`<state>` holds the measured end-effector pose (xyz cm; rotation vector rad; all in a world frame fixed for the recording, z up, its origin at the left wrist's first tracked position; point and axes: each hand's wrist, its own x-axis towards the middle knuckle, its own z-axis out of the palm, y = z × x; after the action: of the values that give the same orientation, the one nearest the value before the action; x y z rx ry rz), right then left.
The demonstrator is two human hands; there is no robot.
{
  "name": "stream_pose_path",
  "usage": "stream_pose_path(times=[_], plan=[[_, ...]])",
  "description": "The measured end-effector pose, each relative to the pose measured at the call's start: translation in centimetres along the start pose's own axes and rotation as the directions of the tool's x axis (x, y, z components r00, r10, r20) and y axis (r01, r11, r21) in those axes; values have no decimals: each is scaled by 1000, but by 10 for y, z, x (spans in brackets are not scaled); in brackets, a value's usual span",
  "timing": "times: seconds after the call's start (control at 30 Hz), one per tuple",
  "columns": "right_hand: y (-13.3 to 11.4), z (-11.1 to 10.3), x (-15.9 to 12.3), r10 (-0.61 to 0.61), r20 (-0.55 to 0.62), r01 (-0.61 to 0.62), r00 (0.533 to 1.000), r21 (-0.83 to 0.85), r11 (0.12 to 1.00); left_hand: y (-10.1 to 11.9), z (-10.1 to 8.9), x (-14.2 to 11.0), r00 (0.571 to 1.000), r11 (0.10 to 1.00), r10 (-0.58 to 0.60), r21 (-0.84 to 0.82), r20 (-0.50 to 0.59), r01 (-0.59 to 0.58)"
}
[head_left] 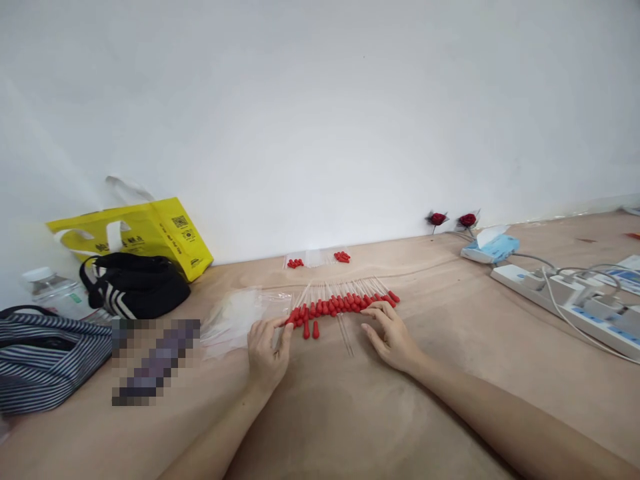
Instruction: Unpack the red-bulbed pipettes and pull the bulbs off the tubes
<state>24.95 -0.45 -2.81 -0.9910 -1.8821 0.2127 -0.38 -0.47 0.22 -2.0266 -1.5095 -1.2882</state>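
Observation:
Glass droppers with red rubber bulbs (330,307) lie in a fanned row on the table, their thin clear tubes pointing away from me. My left hand (269,347) is at the row's left end, its fingertips at the leftmost bulbs and its thumb apart from the fingers. At the right end, my right hand (393,335) rests its fingers against the bulbs, thumb spread away. Two loose red bulbs (311,330) lie just in front of the row. A couple of bare glass tubes (346,335) point toward me between my hands.
Clear plastic bags (237,317) lie left of the row. Small bags of red bulbs (295,264) sit by the wall. A yellow bag (150,230), black pouch (145,287) and striped bag (50,360) stand left. Tissues (490,248) and a power strip (565,293) are right.

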Motion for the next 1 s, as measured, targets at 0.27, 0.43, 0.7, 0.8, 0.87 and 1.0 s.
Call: stream_pose_path(times=[0.27,0.43,0.7,0.8,0.87,1.0], plan=[[-11,-12,-3,-260,73,270,963,-317,909,15,-2,-12,880,922,309,-340,362,-184],[-20,-9,-1,-312,199,359,929,-280,890,23,4,-9,838,864,442,-404,320,-301],[-20,-5,-4,-274,252,345,928,-298,890,38,-1,-10,790,894,419,-357,448,-271],[-20,-2,-5,-305,228,366,925,-309,878,42,6,-12,803,896,416,-343,427,-282],[-22,-2,-5,-337,213,392,917,-321,862,44,9,-13,816,892,425,-333,392,-305],[-24,-3,-5,-364,211,415,907,-309,856,44,10,-15,825,886,445,-308,348,-347]])
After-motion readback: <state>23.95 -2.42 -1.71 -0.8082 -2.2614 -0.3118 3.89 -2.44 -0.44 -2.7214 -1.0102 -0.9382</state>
